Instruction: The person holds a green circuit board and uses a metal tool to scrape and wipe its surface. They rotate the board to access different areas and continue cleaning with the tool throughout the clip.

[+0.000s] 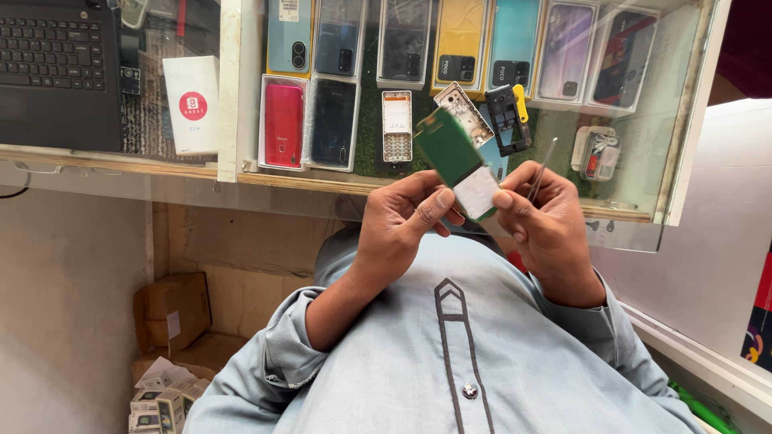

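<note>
Both hands pinch the green board (452, 153): left hand (398, 229) fingers low, right hand (547, 221) fingers beside, also holding tweezers (543, 170).

We cannot see the lower end of the green circuit board (450, 153), covered by the fingers (434, 201) of our left hand (398, 229) and those of our right hand (547, 229). The thin metal tool (543, 169) vanishes into that right grip. The laptop (56, 72) is cut off by the top and left edges. The small boxes (161, 402) at the bottom edge are too small to make out.
</note>
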